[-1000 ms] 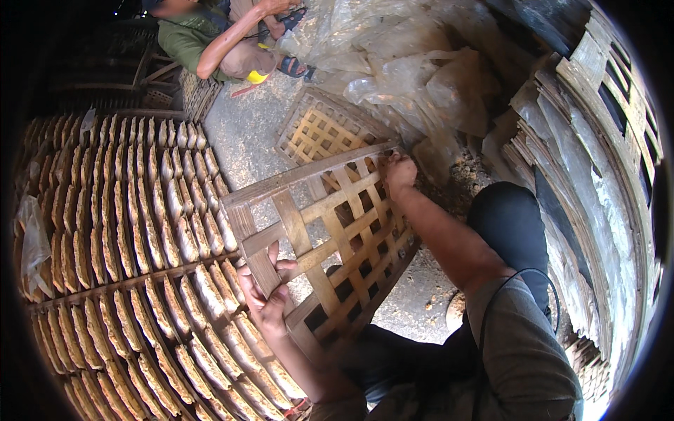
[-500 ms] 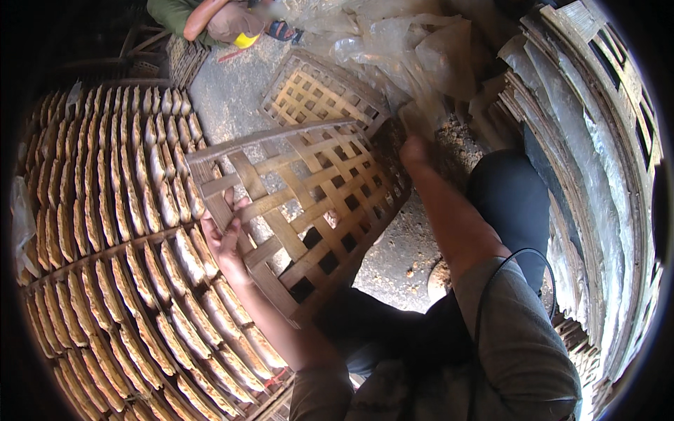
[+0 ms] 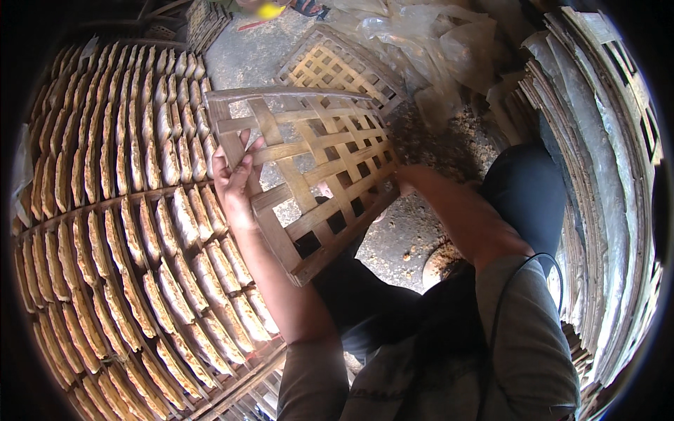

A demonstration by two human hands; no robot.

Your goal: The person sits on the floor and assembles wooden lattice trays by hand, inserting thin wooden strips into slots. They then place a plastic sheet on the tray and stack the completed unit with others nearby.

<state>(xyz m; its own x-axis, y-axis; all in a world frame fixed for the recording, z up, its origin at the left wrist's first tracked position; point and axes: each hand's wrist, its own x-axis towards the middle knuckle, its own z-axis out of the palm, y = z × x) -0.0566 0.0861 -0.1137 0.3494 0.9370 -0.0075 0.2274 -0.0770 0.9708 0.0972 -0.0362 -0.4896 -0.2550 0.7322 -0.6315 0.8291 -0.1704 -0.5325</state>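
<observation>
Far left: one large drying rack [image 3: 105,231], its rows packed with flat tan cakes [image 3: 151,231], too many to count. Left hand [image 3: 235,184] grips the left edge of one woven bamboo tray [image 3: 309,175], fingers [image 3: 247,151] curled over the frame strip, thumb side beneath. The tray is held tilted above the ground, just right of the rack. Right hand [image 3: 401,177] meets the tray's right edge; its fingers are hidden behind the weave, grip cannot be told. A second lattice tray [image 3: 337,67] lies flat on the ground beyond. Right: one stack of trays [image 3: 597,210].
</observation>
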